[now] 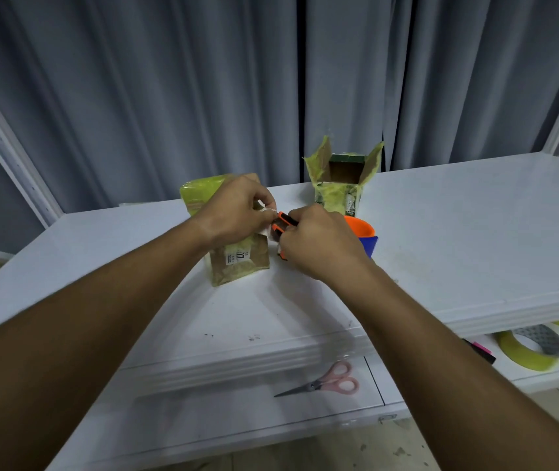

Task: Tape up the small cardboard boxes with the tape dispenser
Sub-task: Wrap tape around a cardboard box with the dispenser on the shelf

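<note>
A white table (441, 232) is spanning the scene before grey curtains (135, 79), with a lower white shelf (237, 419) showing beneath its front edge. Two small cardboard boxes are standing on the table, well apart. The nearer box (242, 258) is sitting upright, its top wrapped in yellow-green tape, and a white printed label is showing on its front face. The farther box (342, 180) is standing open, its taped flaps pointing upward; the interior is looking dark, and any contents cannot be told. The left hand (237, 209) is reaching over the nearer box, its fingers pinching a pale strip of tape beside the box's upper right corner. The right hand (315, 243) is curling its fingers around the orange-and-blue tape dispenser (365, 234), just right of the nearer box and touching the strip. On the lower shelf, a yellow-green tape roll (531, 346) is lying at the right, and pink-handled scissors (325, 384) are lying closed near the middle.
</note>
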The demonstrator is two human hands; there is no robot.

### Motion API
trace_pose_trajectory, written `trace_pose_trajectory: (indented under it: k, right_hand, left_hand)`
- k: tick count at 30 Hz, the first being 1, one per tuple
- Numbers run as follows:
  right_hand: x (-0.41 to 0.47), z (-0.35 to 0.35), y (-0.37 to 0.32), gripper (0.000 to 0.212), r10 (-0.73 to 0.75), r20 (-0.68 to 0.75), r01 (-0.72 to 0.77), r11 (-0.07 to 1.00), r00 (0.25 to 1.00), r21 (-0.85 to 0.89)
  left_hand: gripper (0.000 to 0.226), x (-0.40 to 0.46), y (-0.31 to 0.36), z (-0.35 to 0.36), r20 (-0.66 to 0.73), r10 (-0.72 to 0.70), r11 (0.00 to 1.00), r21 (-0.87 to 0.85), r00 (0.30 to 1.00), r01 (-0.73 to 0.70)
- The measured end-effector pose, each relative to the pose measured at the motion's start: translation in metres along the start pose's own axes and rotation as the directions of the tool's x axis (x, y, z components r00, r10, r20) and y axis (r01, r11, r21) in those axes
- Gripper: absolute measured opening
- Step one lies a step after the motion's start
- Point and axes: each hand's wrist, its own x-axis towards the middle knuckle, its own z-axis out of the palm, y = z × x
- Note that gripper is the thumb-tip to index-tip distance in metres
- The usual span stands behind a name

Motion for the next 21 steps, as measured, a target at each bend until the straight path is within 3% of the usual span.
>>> trace_pose_trajectory:
  k: [11, 16, 21]
  right_hand:
    - [-0.008, 0.014, 0.004, 0.035, 0.014, 0.095, -0.01, 0.999, 0.995, -0.046]
    - [-0.009, 0.025, 0.007, 0.02, 0.031, 0.095, -0.022, 0.995, 0.995, -0.095]
    - [-0.011, 0.018, 0.012, 0.022, 0.032, 0.049, -0.027, 0.996, 0.998, -0.086]
  left_hand:
    - [0.008, 0.0, 0.0, -0.002, -0.017, -0.067, 0.998, -0.012, 0.998, 0.067]
    - [0.008, -0.002, 0.002, -0.003, -0.023, -0.098, 0.995, -0.016, 0.995, 0.098]
    - [0.008, -0.003, 0.003, -0.005, -0.012, -0.076, 0.997, -0.001, 0.997, 0.076]
